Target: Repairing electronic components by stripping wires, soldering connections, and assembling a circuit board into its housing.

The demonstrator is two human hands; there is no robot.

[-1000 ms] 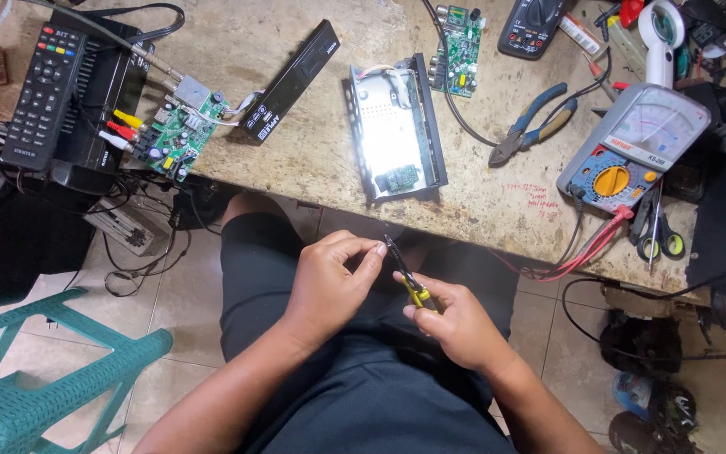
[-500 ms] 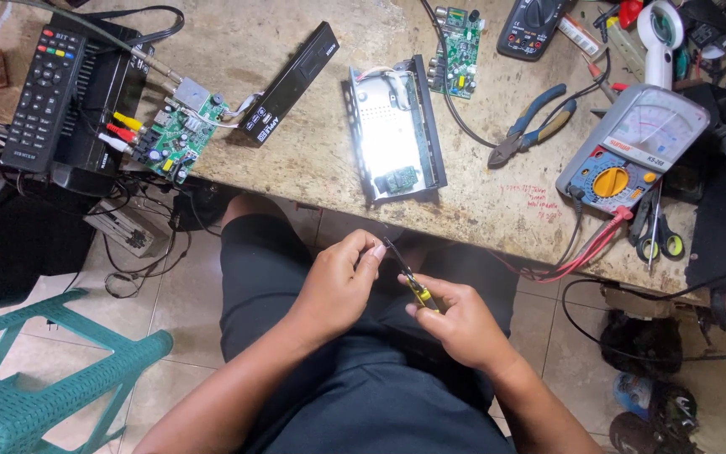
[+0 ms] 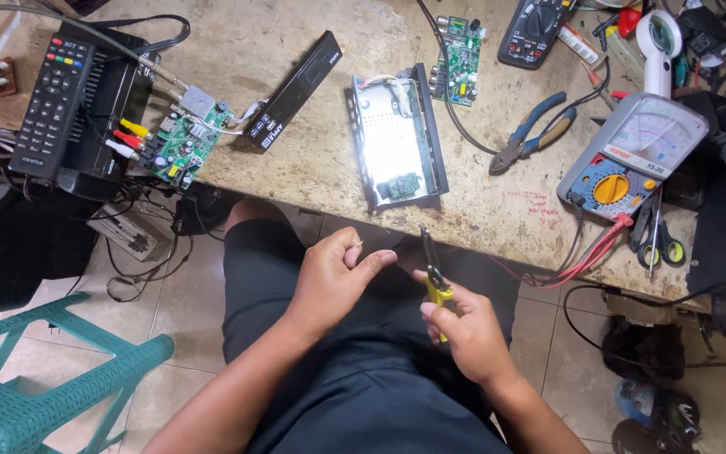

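While a person sits at a worn, stone-topped desk (image 3: pixel 279 50), both hands work over the lap just below its front edge. Largest on the desk is a black set-top box (image 3: pixel 107 118) at the far left, with a black remote control (image 3: pixel 50 105) lying on top of it. A teal plastic chair (image 3: pixel 52 378) stands on the tiled floor at lower left. An opened metal chassis (image 3: pixel 392 139) lies near the desk's middle, a long black front panel (image 3: pixel 294 91) set at a slant to its left. An analog multimeter (image 3: pixel 636 151) sits at the right, red leads trailing from it over the desk edge, and blue-handled pliers (image 3: pixel 533 133) lie between it and the chassis. A green circuit board (image 3: pixel 180 143) with coloured plugs rests beside the set-top box; a second, smaller board (image 3: pixel 461 59) lies behind the chassis. The right hand (image 3: pixel 464 332) has its grip closed round yellow-handled cutters (image 3: pixel 435 282), whose dark tips point up toward the desk edge. The left hand (image 3: pixel 338 273), just beside them but apart, is curled with thumb and forefinger pinched together; whether anything sits in that pinch is too small to tell.
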